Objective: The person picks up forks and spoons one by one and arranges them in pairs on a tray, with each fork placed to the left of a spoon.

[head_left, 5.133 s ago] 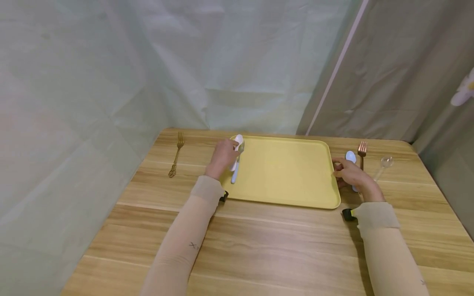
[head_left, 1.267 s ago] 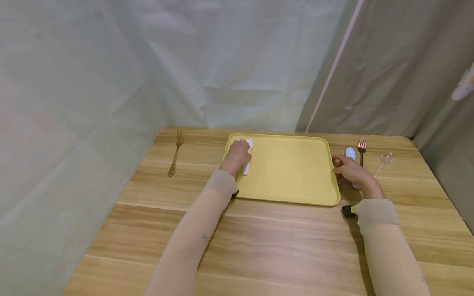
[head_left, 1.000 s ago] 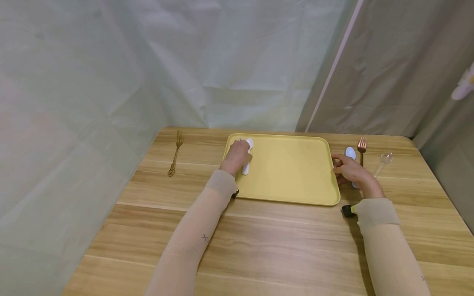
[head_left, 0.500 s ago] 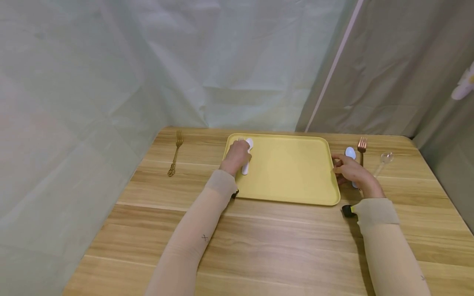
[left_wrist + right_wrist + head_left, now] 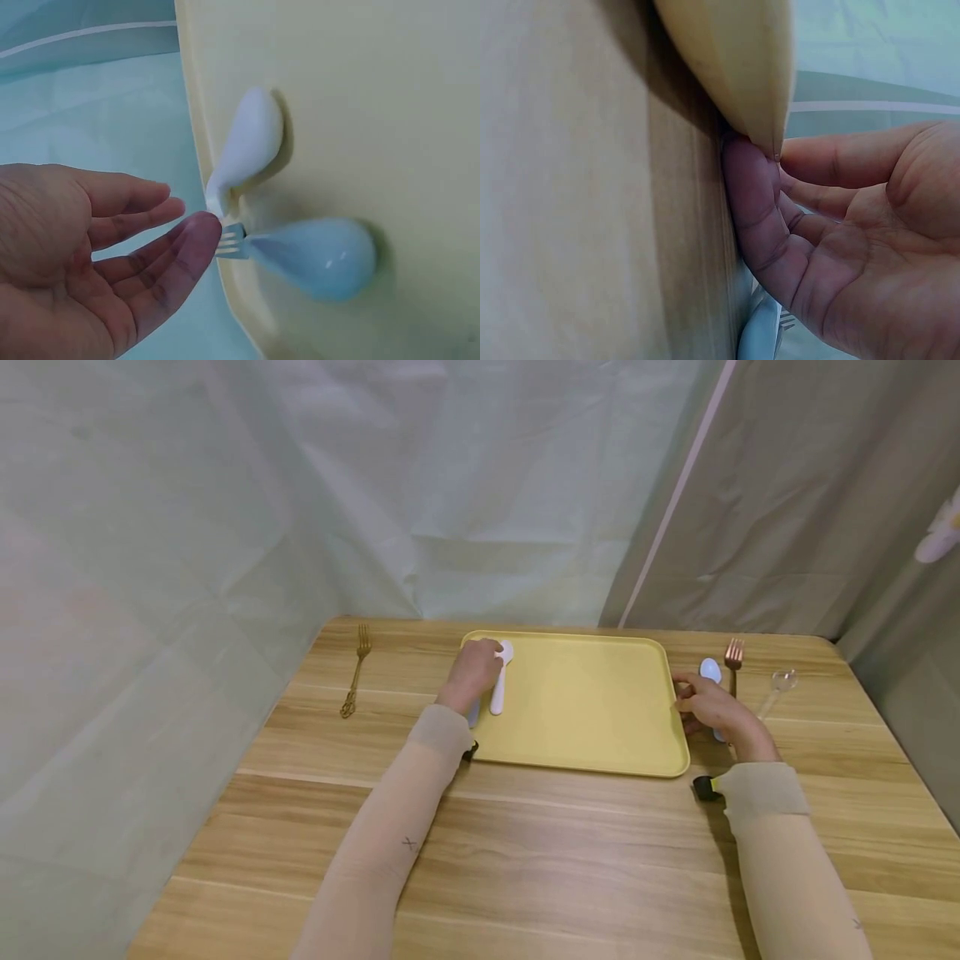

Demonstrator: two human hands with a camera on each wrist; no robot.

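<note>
Lying on the yellow tray, by its left rim, are a white spoon and blue spoon; both hands rest loose, grasping nothing.

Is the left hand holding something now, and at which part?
Nothing: the left hand is open beside the white spoon on the yellow tray.
</note>
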